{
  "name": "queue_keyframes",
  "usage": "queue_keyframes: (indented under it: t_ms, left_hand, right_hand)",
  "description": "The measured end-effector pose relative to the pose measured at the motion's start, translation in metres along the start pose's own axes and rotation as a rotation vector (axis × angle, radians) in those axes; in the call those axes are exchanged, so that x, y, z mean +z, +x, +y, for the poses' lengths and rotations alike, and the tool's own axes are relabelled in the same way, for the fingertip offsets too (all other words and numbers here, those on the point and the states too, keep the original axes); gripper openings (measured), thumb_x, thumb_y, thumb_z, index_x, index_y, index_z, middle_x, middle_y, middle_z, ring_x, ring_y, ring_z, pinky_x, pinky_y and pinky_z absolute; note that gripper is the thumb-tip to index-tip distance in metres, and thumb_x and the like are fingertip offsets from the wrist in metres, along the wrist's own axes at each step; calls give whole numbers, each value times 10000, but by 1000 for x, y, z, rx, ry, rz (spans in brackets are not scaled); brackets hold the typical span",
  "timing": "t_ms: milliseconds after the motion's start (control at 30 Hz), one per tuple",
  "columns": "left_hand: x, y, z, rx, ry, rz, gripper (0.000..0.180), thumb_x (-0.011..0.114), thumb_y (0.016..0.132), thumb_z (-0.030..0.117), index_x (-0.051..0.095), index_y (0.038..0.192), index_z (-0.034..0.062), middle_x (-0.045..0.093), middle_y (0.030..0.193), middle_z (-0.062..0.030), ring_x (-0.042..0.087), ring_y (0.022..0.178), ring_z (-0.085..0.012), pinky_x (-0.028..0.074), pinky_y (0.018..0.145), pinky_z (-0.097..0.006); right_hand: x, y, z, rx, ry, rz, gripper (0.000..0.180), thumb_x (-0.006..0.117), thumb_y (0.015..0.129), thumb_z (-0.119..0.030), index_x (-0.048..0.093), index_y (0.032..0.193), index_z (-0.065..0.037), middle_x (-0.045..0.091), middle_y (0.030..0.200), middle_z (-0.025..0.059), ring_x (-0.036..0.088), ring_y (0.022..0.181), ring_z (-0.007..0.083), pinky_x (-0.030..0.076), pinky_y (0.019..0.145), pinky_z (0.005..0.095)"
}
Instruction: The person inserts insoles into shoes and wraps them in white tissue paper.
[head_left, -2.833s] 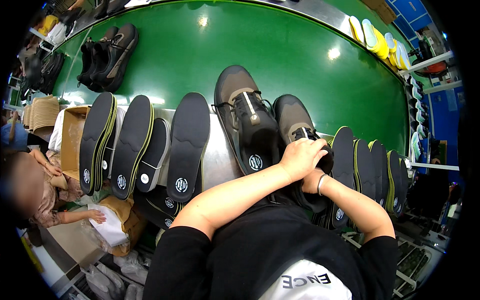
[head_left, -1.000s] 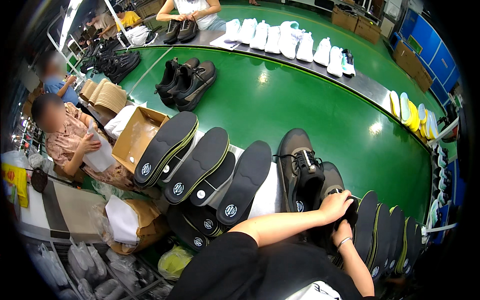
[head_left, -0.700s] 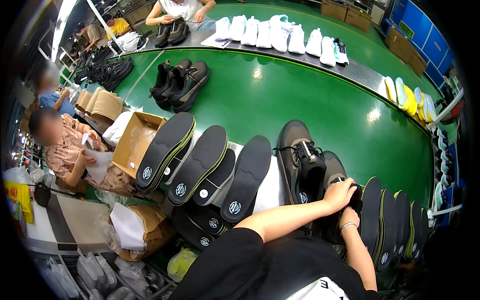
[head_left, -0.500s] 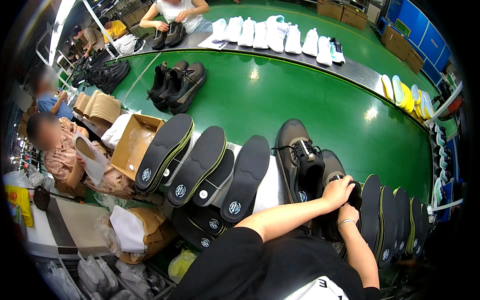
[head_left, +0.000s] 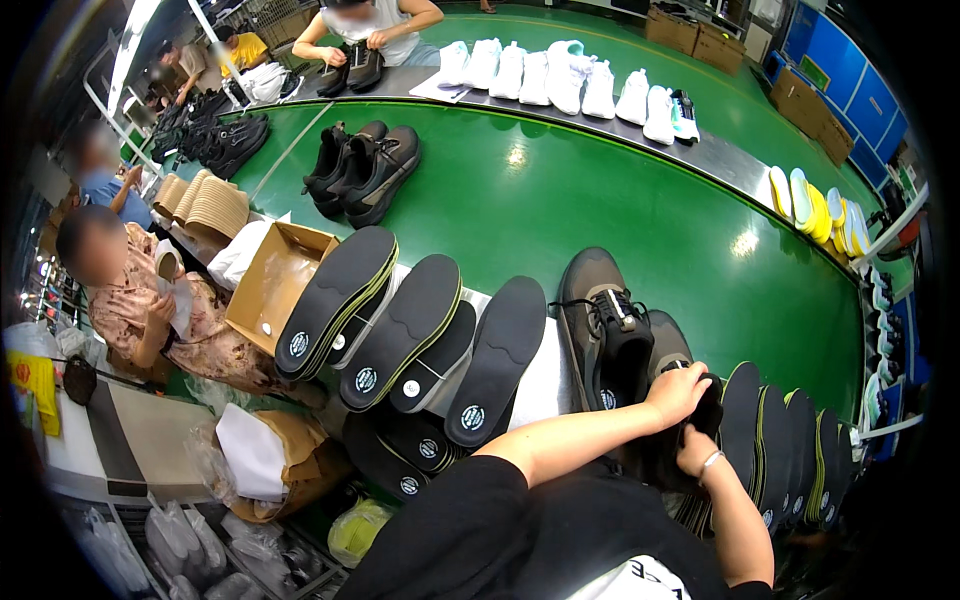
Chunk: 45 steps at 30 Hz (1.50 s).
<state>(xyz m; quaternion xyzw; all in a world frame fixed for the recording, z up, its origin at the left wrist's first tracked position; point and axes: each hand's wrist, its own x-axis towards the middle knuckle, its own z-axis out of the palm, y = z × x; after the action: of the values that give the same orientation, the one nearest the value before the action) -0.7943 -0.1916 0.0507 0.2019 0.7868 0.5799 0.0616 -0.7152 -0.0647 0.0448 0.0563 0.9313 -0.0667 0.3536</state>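
My left hand [head_left: 678,392] reaches across from the lower middle and grips the top of a dark grey shoe [head_left: 668,345] at the near edge of the green belt [head_left: 600,200]. My right hand [head_left: 692,447], a bracelet at its wrist, holds the same shoe from below. Its opening is hidden under my fingers. A matching laced dark shoe [head_left: 597,310] stands just left of it, touching it.
Several black insoles [head_left: 400,320] lean in a row to the left, more dark soles [head_left: 790,450] to the right. A person [head_left: 150,310] sits at the left beside an open cardboard box [head_left: 275,280]. Black shoes [head_left: 365,170], white shoes [head_left: 570,75] and yellow soles [head_left: 820,205] lie farther off.
My head has turned up and to the left, bringing the far side of the belt and the workers into view. Both hands stay on the dark shoe.
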Motion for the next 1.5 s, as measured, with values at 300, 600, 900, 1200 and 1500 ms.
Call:
queue_keyframes:
  t_ms: [300,600,900,1200,1500]
  left_hand:
    - [0,0,-1,9,6,-3,228,485,820,246,508,931,48,579,736,-181,557,707,-353,431,604,-425]
    - [-2,1,2,18,4,-2,232,485,817,248,508,937,50,575,735,-177,558,718,-345,429,612,-425]
    - [-9,3,-3,-47,-62,-32,249,513,797,253,538,927,42,584,748,-178,566,734,-339,438,641,-404]
    - [-3,25,-7,-86,-232,-273,246,573,764,229,598,844,-2,603,785,-154,586,740,-236,452,680,-329]
    - [-18,32,-33,-290,-430,-369,358,477,864,329,592,820,-7,570,725,13,484,669,-52,403,621,-210]
  right_hand:
    - [-11,-22,-5,-225,-163,-381,655,526,716,-371,355,1080,146,563,926,262,540,918,348,325,915,382]
    - [-6,-9,7,-256,-20,-432,620,586,723,-364,376,1083,95,545,985,263,526,951,346,402,827,358]
    - [-37,-55,-2,-383,179,490,255,576,709,-263,596,828,-39,598,761,145,572,707,308,441,625,385]
    - [6,-70,8,-328,-377,159,276,562,698,-348,594,704,-74,590,659,90,571,696,249,240,874,524]
    - [5,-67,-19,-364,-183,200,192,581,675,-253,580,668,-61,579,582,114,581,613,254,282,870,407]
